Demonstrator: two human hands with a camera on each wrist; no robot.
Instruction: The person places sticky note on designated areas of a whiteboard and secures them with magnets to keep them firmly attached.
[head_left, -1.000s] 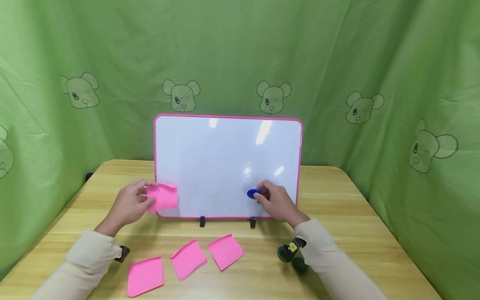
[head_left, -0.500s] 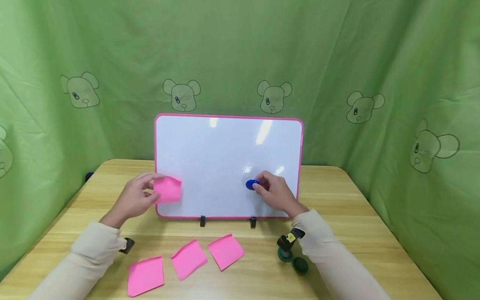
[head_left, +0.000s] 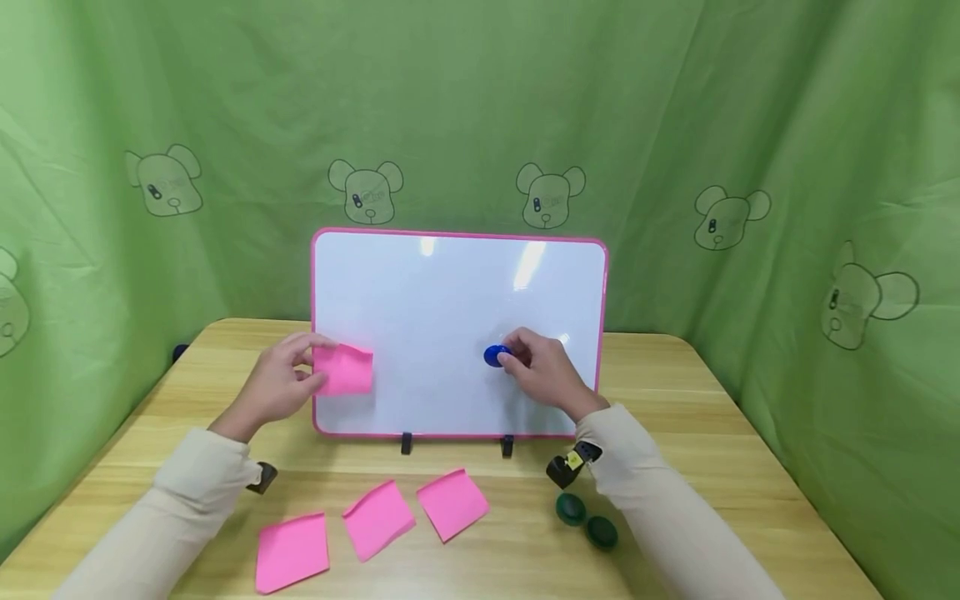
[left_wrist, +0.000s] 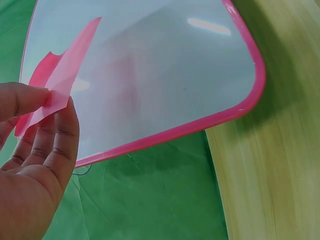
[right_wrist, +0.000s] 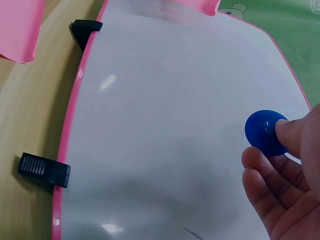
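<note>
A pink-framed whiteboard (head_left: 435,308) stands upright on the table. My left hand (head_left: 279,379) pinches a pink sticky note (head_left: 347,371) by its left side, in front of the board's lower left. In the left wrist view that sticky note (left_wrist: 65,75) is held between thumb and fingers, apart from the board, its reflection showing on the surface. My right hand (head_left: 543,367) holds a round blue magnet (head_left: 496,356) before the board's right half. Seen from the right wrist, the blue magnet (right_wrist: 265,132) sits between thumb and fingertips.
Three more pink sticky notes (head_left: 292,552) lie in a row on the wooden table (head_left: 697,500) in front of the board. Two round green magnets (head_left: 571,509) rest near my right forearm. Black feet (head_left: 507,446) support the board. A green curtain (head_left: 465,100) surrounds the table.
My left hand has carried the sticky note up and to the right, over the board's left part. My right hand has moved the blue magnet up and slightly left.
</note>
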